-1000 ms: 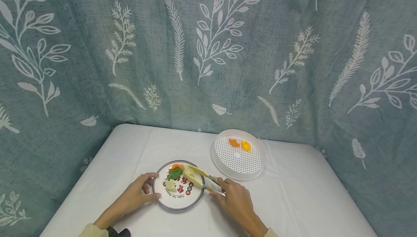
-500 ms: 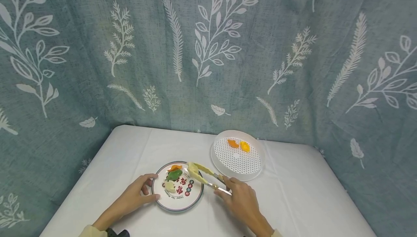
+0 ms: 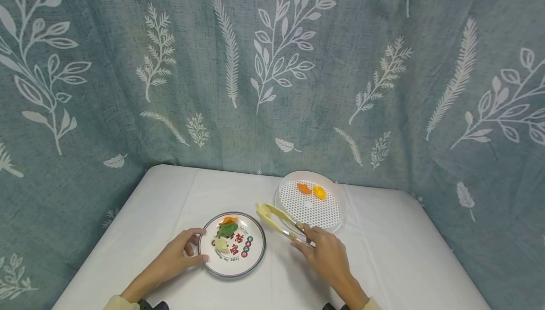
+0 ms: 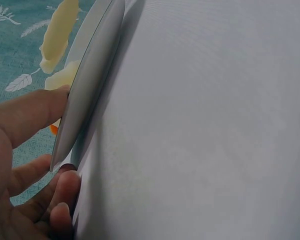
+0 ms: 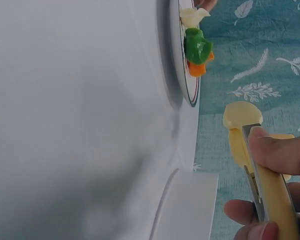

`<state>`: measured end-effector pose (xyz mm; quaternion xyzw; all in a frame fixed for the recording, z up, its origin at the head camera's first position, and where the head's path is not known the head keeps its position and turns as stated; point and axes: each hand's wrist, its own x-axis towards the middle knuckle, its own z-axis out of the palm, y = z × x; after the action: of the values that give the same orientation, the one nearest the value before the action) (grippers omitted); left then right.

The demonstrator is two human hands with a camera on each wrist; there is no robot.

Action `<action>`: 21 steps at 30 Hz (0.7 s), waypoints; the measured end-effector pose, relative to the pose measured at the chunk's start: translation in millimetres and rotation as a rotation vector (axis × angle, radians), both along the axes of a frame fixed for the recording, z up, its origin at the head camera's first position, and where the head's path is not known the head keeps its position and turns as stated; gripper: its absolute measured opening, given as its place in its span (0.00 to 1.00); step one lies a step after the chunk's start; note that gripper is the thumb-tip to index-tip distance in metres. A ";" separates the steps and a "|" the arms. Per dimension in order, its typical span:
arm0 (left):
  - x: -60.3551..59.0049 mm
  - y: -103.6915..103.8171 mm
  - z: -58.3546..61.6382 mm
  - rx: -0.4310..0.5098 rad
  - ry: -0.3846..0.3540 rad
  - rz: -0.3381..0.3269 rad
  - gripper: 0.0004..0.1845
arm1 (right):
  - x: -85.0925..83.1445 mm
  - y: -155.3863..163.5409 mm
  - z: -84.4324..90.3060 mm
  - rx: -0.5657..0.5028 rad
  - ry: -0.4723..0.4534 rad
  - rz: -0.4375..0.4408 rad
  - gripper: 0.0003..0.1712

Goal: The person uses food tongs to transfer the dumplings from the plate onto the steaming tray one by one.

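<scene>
Dumpling (image 5: 241, 115) at tips of tongs (image 5: 277, 200), clasped in curled right hand (image 3: 328, 252), above worktop (image 3: 391, 248) between plate (image 3: 232, 266), gripped by left hand (image 3: 182, 251), and tray (image 3: 309, 213). Could slip out from a slackened squeeze, or flatten from excess.

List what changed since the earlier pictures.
The right hand moved the yellow-tipped metal tongs, pinching a pale yellow rounded piece, rightward off the round white printed plate toward the round white perforated tray. The left hand, plate and tray stayed put.
</scene>
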<state>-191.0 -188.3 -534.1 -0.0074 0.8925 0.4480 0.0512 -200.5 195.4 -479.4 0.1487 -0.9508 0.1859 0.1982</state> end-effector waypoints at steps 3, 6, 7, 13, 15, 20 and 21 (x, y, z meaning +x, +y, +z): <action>0.0 0.0 -0.1 0.001 0.000 -0.001 0.44 | -2.1 4.6 2.7 -0.002 -0.009 -0.015 0.33; 0.2 0.2 0.3 0.002 0.001 -0.002 0.44 | -4.8 9.4 5.4 -0.001 -0.009 -0.027 0.33; 0.2 0.3 0.5 0.002 0.001 -0.002 0.44 | -5.7 11.1 6.2 0.003 -0.008 -0.032 0.33; 0.3 1.0 1.1 -0.005 0.005 -0.001 0.44 | -11.5 21.8 9.8 0.011 -0.007 -0.067 0.33; 0.2 1.2 1.0 -0.005 0.004 -0.001 0.44 | -13.3 25.6 10.3 0.008 -0.011 -0.078 0.32; 0.1 1.3 1.2 -0.008 -0.002 -0.001 0.44 | -19.4 35.1 10.4 0.001 -0.011 -0.097 0.32; 0.1 1.3 1.3 -0.009 -0.003 -0.002 0.44 | -20.9 36.9 10.2 0.001 -0.011 -0.099 0.32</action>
<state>-190.9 -187.0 -532.8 -0.0076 0.8944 0.4440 0.0528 -221.4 232.3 -469.3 0.1007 -0.9581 0.1760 0.2021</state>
